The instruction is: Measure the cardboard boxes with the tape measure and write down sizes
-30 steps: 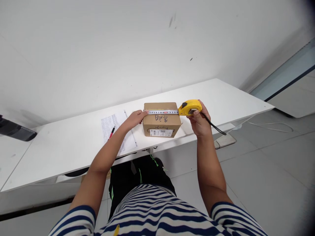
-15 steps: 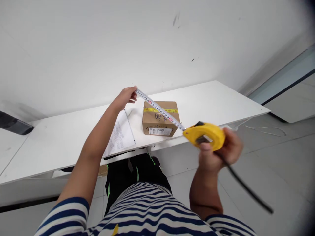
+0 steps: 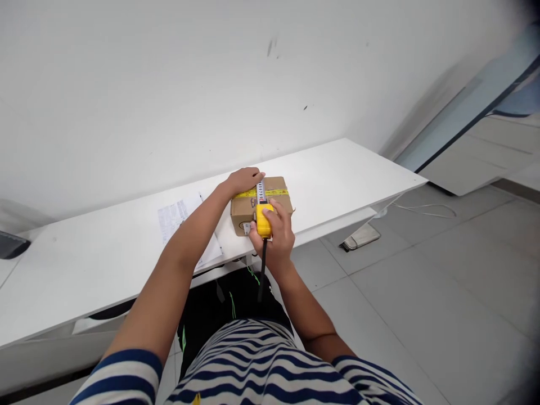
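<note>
A brown cardboard box (image 3: 276, 188) with yellow tape across its top sits near the table's front edge. My right hand (image 3: 280, 233) grips a yellow tape measure (image 3: 264, 222) at the box's near side, and its black strap hangs down. A short length of blade runs from the case over the box top. My left hand (image 3: 244, 180) is at the box's far edge, its fingers closed on the free end of the blade. Part of the box and its front label are hidden by my hands.
The box stands on a long white table (image 3: 329, 174) against a white wall. Printed sheets of paper (image 3: 172, 216) lie left of the box, partly under my left forearm. A dark object (image 3: 12, 246) is at the far left. A flat pale object (image 3: 363, 237) rests on the tiled floor.
My right hand has brought the tape measure in from the right to the box's near side, and the exposed blade is much shorter. My left hand has moved right to the box's far edge.
</note>
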`<action>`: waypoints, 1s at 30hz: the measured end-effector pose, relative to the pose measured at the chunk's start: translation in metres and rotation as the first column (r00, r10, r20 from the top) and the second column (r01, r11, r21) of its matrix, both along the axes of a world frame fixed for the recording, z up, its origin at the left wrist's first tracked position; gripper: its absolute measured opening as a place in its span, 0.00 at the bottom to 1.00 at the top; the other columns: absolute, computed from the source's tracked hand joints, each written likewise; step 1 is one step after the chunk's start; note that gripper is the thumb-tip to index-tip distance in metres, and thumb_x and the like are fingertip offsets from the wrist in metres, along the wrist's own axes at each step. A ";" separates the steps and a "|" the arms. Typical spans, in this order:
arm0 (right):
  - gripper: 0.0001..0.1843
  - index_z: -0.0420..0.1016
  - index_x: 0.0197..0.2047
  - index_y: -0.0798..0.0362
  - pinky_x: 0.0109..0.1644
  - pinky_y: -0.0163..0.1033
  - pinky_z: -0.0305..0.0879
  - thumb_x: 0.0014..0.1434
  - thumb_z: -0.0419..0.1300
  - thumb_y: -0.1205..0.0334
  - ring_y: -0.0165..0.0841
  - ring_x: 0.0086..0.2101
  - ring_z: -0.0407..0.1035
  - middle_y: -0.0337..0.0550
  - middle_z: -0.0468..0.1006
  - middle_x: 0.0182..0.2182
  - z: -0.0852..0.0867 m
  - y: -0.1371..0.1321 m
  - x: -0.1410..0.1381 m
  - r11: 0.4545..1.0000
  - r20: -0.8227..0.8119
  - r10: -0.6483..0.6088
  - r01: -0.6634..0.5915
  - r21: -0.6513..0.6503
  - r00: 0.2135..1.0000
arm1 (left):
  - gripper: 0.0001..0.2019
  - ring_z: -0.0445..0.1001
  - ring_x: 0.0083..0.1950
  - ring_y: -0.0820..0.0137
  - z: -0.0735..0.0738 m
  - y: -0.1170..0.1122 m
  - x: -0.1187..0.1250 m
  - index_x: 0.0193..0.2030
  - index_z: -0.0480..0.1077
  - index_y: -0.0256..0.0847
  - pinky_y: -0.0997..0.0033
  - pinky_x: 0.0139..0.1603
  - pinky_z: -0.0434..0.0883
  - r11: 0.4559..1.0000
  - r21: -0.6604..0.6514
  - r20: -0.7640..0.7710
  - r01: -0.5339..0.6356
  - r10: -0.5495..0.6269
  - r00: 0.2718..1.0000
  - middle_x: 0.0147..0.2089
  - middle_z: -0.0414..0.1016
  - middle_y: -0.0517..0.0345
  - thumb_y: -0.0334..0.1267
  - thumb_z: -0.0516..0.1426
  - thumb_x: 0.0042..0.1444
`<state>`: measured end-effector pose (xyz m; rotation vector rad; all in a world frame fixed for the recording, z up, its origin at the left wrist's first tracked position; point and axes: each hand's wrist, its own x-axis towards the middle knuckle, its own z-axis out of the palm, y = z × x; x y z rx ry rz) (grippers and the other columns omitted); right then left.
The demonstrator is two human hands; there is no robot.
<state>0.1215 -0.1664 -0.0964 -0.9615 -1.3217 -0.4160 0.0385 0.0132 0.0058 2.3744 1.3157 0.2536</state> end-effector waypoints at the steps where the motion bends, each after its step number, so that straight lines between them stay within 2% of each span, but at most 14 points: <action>1: 0.29 0.67 0.69 0.44 0.57 0.56 0.84 0.67 0.64 0.60 0.49 0.60 0.79 0.59 0.77 0.62 -0.001 0.002 0.000 1.000 -0.010 0.005 -0.005 -0.020 1.000 | 0.20 0.74 0.45 0.60 0.001 -0.001 -0.001 0.36 0.69 0.43 0.63 0.44 0.62 1.000 -0.006 0.018 0.004 -0.004 1.000 0.48 0.82 0.48 0.54 0.49 0.71; 8: 0.29 0.61 0.70 0.44 0.67 0.63 0.77 0.69 0.63 0.58 0.48 0.65 0.76 0.61 0.76 0.66 -0.007 0.001 -0.004 0.994 -0.057 0.038 -0.044 -0.101 0.998 | 0.23 0.66 0.34 0.66 -0.001 -0.007 0.001 0.25 0.63 0.42 0.63 0.38 0.57 1.000 0.015 0.117 -0.003 0.001 0.993 0.33 0.75 0.53 0.52 0.53 0.69; 11: 0.29 0.62 0.70 0.43 0.67 0.62 0.77 0.69 0.63 0.59 0.48 0.67 0.75 0.61 0.76 0.66 -0.010 0.003 -0.003 0.994 -0.039 0.044 -0.048 -0.096 0.998 | 0.23 0.66 0.36 0.66 -0.005 -0.001 -0.001 0.25 0.63 0.42 0.63 0.39 0.58 0.997 0.075 0.159 -0.010 -0.002 0.987 0.34 0.75 0.53 0.51 0.53 0.70; 14: 0.34 0.59 0.74 0.44 0.63 0.61 0.80 0.69 0.65 0.60 0.49 0.65 0.76 0.62 0.78 0.65 -0.017 0.006 0.000 0.998 0.001 0.043 -0.043 -0.053 0.999 | 0.19 0.70 0.42 0.65 0.001 -0.007 -0.007 0.30 0.69 0.42 0.63 0.45 0.63 0.982 0.183 0.318 -0.042 -0.018 0.948 0.39 0.77 0.52 0.48 0.54 0.71; 16: 0.39 0.55 0.78 0.44 0.61 0.60 0.81 0.69 0.66 0.58 0.49 0.63 0.78 0.64 0.79 0.64 -0.025 0.007 0.003 0.999 -0.022 0.029 -0.030 -0.044 0.999 | 0.15 0.72 0.45 0.65 0.013 -0.029 -0.013 0.33 0.72 0.41 0.64 0.50 0.66 0.976 0.208 0.454 -0.064 -0.039 0.890 0.42 0.78 0.52 0.47 0.56 0.70; 18: 0.43 0.53 0.79 0.44 0.60 0.59 0.81 0.69 0.67 0.55 0.49 0.62 0.79 0.65 0.79 0.64 -0.034 0.008 0.005 0.999 -0.114 0.026 -0.028 -0.022 0.993 | 0.13 0.73 0.46 0.66 0.028 -0.064 -0.017 0.36 0.75 0.41 0.65 0.53 0.68 0.982 0.189 0.535 -0.020 -0.086 0.840 0.43 0.80 0.53 0.48 0.60 0.67; 20: 0.43 0.54 0.78 0.42 0.61 0.59 0.81 0.67 0.69 0.53 0.49 0.62 0.78 0.63 0.78 0.65 -0.043 0.008 0.007 0.997 -0.235 0.074 -0.063 0.053 0.969 | 0.15 0.75 0.46 0.65 0.040 -0.102 -0.019 0.36 0.77 0.41 0.65 0.52 0.69 0.989 0.135 0.517 0.062 -0.124 0.847 0.43 0.80 0.54 0.51 0.64 0.64; 22: 0.43 0.56 0.76 0.41 0.61 0.57 0.81 0.65 0.72 0.52 0.48 0.62 0.78 0.60 0.76 0.65 -0.049 0.006 0.007 0.985 -0.343 0.139 -0.094 0.145 0.929 | 0.20 0.76 0.46 0.63 0.044 -0.128 -0.017 0.36 0.77 0.41 0.63 0.52 0.70 0.988 0.084 0.460 0.131 -0.155 0.874 0.42 0.80 0.52 0.56 0.59 0.68; 24: 0.44 0.57 0.75 0.40 0.63 0.56 0.80 0.63 0.73 0.51 0.49 0.64 0.76 0.59 0.72 0.67 -0.052 0.002 0.007 0.979 -0.445 0.178 -0.112 0.170 0.878 | 0.28 0.78 0.50 0.60 0.038 -0.135 -0.015 0.39 0.77 0.41 0.59 0.55 0.71 0.980 0.043 0.400 0.194 -0.195 0.896 0.46 0.82 0.48 0.61 0.48 0.73; 26: 0.46 0.54 0.75 0.41 0.67 0.57 0.77 0.62 0.73 0.48 0.49 0.66 0.73 0.60 0.66 0.71 -0.051 -0.004 0.007 0.982 -0.537 0.189 -0.148 0.120 0.822 | 0.32 0.77 0.61 0.52 0.024 -0.125 -0.015 0.50 0.78 0.42 0.52 0.65 0.69 0.975 0.040 0.331 0.217 -0.218 0.918 0.56 0.82 0.42 0.64 0.43 0.74; 28: 0.49 0.49 0.76 0.42 0.68 0.58 0.76 0.63 0.72 0.46 0.48 0.67 0.71 0.61 0.61 0.72 -0.047 -0.011 0.010 0.981 -0.605 0.181 -0.190 0.049 0.775 | 0.34 0.68 0.75 0.42 0.005 -0.108 -0.020 0.65 0.74 0.43 0.42 0.77 0.60 0.978 0.082 0.232 0.190 -0.204 0.951 0.72 0.74 0.38 0.67 0.54 0.66; 30: 0.49 0.48 0.76 0.43 0.68 0.58 0.76 0.63 0.71 0.46 0.46 0.65 0.73 0.61 0.63 0.71 -0.041 -0.017 0.016 0.977 -0.651 0.156 -0.214 -0.009 0.743 | 0.47 0.54 0.83 0.35 -0.015 -0.095 -0.033 0.75 0.64 0.41 0.36 0.83 0.48 0.979 0.133 0.131 0.156 -0.174 0.976 0.82 0.60 0.33 0.64 0.67 0.55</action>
